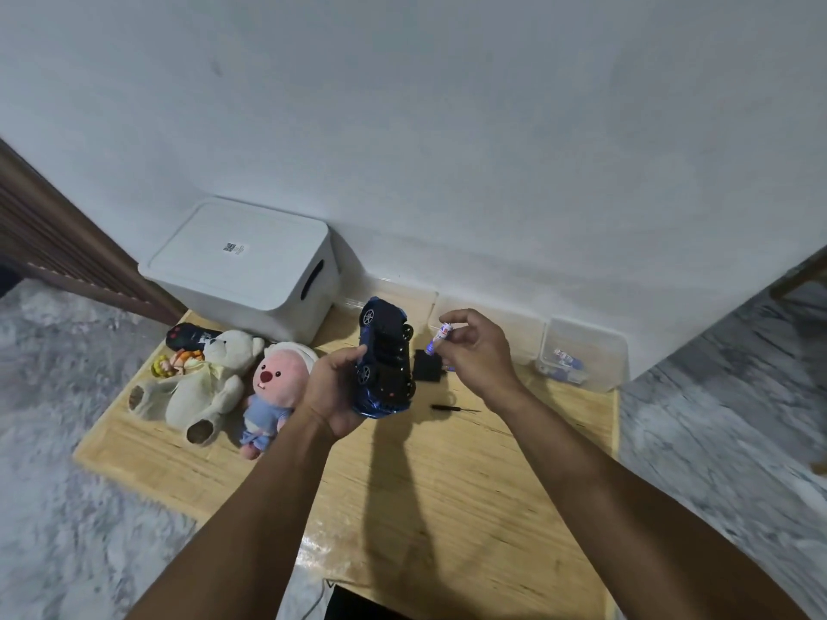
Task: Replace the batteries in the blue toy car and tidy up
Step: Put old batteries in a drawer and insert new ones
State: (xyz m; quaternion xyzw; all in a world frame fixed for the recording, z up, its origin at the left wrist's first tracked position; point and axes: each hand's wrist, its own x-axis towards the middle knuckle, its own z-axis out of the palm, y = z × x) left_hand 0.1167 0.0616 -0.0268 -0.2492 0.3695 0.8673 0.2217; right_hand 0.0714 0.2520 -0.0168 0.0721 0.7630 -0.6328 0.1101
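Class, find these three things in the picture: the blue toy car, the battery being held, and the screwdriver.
blue toy car [385,364]: head view, on its dark underside.
battery [438,338]: head view, on its label, mid-length.
screwdriver [443,407]: head view, on its black handle.

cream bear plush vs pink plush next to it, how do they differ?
The cream bear plush is off-white and the larger; the pink plush has a pink face and a blue outfit. The bear sprawls with its foot soles toward the camera; the pink one lies face-up with its feet toward the table's near edge. Both rest on the wooden table, untouched by either hand.
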